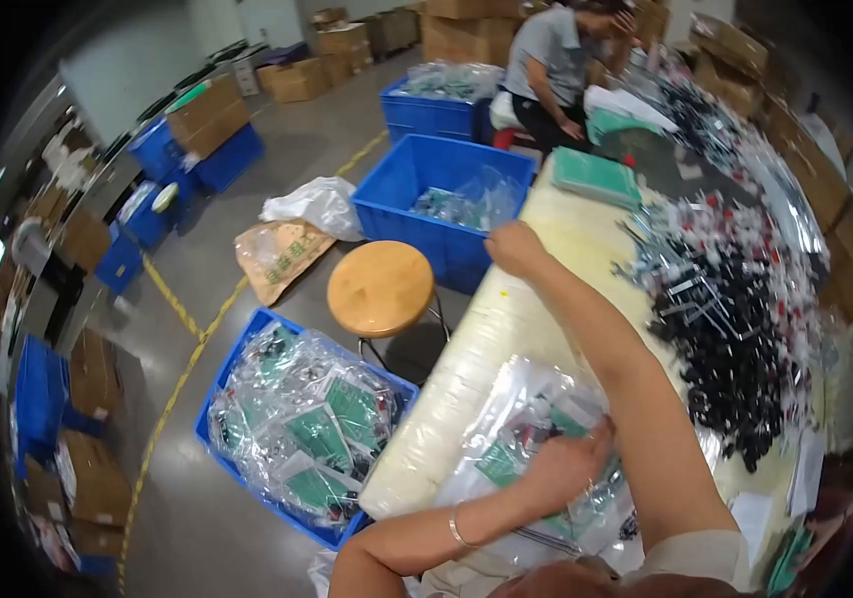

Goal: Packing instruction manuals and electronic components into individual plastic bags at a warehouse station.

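Observation:
My left hand, a thin bracelet on its wrist, lies on a heap of clear plastic bags holding green cards and small black parts. Its fingers are curled into the top bag. The heap sits at the near end of a table under a pale yellow sheet. My right arm reaches far forward across the table. My right hand is at the table's left edge, knuckles up and fingers bent downward, just beside a blue bin with a few clear bags in it. What its fingers hold is hidden.
A big pile of black, red and silver parts covers the table's right side. A round wooden stool stands left of the table. A blue crate of filled bags sits on the floor. A seated person works at the far end. Cardboard boxes line the walls.

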`<state>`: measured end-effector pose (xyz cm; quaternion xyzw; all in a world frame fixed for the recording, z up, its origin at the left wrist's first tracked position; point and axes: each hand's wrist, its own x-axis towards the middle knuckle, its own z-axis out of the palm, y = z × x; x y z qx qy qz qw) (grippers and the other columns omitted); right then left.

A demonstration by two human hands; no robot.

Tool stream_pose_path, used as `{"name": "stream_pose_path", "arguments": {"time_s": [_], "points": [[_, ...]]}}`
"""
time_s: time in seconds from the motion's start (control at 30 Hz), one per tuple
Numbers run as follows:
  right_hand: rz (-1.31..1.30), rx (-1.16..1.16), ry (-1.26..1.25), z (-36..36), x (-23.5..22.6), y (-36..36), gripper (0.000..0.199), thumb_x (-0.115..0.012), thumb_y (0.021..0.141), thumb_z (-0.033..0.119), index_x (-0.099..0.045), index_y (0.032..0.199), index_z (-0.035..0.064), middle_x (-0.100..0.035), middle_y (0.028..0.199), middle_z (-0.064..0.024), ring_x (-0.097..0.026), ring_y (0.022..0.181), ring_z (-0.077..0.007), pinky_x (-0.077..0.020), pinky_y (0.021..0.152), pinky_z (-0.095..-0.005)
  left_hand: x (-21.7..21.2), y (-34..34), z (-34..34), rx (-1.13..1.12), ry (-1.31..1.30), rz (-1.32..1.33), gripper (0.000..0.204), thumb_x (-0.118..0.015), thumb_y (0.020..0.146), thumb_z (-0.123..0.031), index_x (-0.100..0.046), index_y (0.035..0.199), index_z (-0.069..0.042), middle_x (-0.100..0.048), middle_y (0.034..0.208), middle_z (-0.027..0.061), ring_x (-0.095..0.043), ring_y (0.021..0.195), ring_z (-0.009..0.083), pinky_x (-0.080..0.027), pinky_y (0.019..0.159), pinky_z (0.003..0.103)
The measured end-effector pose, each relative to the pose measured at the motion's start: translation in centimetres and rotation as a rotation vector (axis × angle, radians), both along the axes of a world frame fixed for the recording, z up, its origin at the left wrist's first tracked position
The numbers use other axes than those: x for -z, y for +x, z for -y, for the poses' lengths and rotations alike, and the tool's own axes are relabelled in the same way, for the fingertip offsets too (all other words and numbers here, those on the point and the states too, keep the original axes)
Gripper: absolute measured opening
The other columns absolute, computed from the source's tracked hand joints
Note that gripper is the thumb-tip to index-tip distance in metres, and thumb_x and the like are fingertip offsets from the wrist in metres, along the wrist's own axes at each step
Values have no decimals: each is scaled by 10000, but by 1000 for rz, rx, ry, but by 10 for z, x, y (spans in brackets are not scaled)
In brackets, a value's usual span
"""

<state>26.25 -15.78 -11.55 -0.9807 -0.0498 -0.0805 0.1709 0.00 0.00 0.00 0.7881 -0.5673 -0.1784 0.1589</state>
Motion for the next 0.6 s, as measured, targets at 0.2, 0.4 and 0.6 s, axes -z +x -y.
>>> {"name": "stream_pose_path", "arguments": {"time_s": [0.2,0.4,0.6], "points": [[363,68,-59,124,-49,41,249,-496,793,196,-661,734,19,-632,777,-192,-597,783,-366,-466,749,-457,43,14,111,11,-434,57,526,-505,725,-78,-419,1171,188,-578,852,217,-607,620,266,-485,522,361],[252,139,-123,130,-65,48,232,-530,798,208,-676,774,28,-643,825,-174,-595,820,-343,-466,774,-435,33,-2,116,246,-471,-40,354,-536,706,-114,-556,973,119,-583,765,176,-589,598,269,-455,491,382],[163,138,-142,134,-65,53,237,-548,802,227,-681,804,31,-652,850,-166,-600,834,-333,-469,787,-408,51,-38,124,135,-818,182,378,-517,758,-147,-558,1045,97,-602,805,177,-544,548,214,-399,465,328]]}}
